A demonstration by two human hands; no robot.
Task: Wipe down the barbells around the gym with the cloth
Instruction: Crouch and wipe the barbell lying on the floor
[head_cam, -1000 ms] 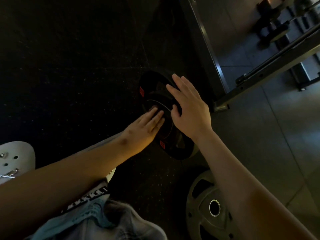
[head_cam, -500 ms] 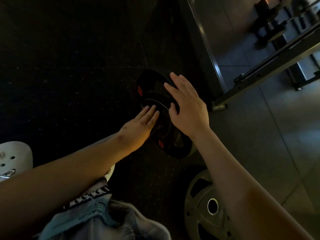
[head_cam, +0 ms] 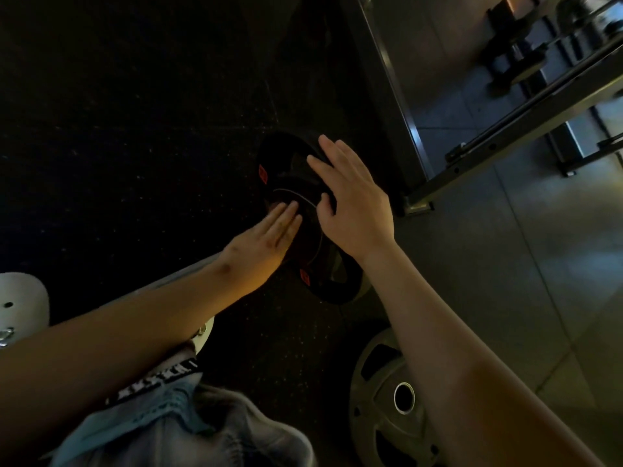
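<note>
while both flat, left hand (head_cam: pixel 266 242) and right hand (head_cam: pixel 354 210) press black plate (head_cam: pixel 323 281).

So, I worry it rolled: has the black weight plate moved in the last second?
No. The black weight plate sits just as near the rack foot as before.

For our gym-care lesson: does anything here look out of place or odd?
Yes. The left hand and right hand are open at the black plate, and no cloth is in view, which is odd for a wiping job. A grey plate also lies loose on the floor nearby.
</note>
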